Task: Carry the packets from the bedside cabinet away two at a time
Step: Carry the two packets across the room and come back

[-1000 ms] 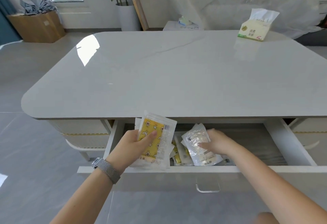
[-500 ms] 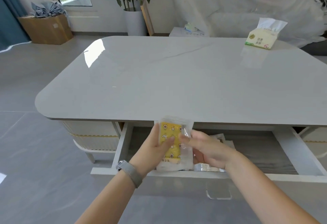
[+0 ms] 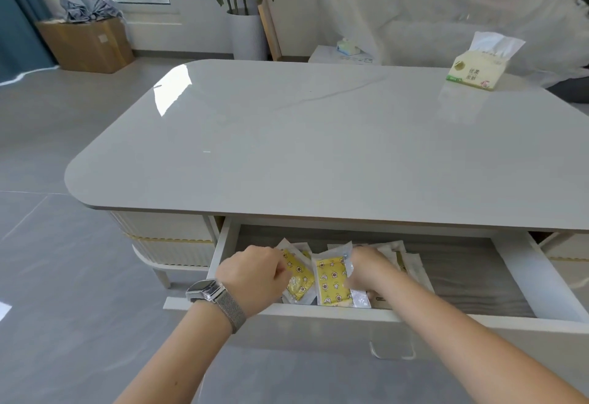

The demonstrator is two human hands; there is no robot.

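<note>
Both hands reach into the open white drawer under the table top. My left hand, with a watch on its wrist, has curled fingers on a yellow star-patterned packet lying at the drawer's left. My right hand grips the right edge of a second yellow star packet beside it. Several more clear and white packets lie heaped behind and under my right hand, partly hidden.
The glossy white table top carries a tissue pack at the far right. A potted plant and a cardboard box stand on the floor beyond. The drawer's right half shows bare grey lining.
The yellow packet held up in front of the table edge has come down into the drawer. My hands have parted and each now rests on a separate yellow packet.
</note>
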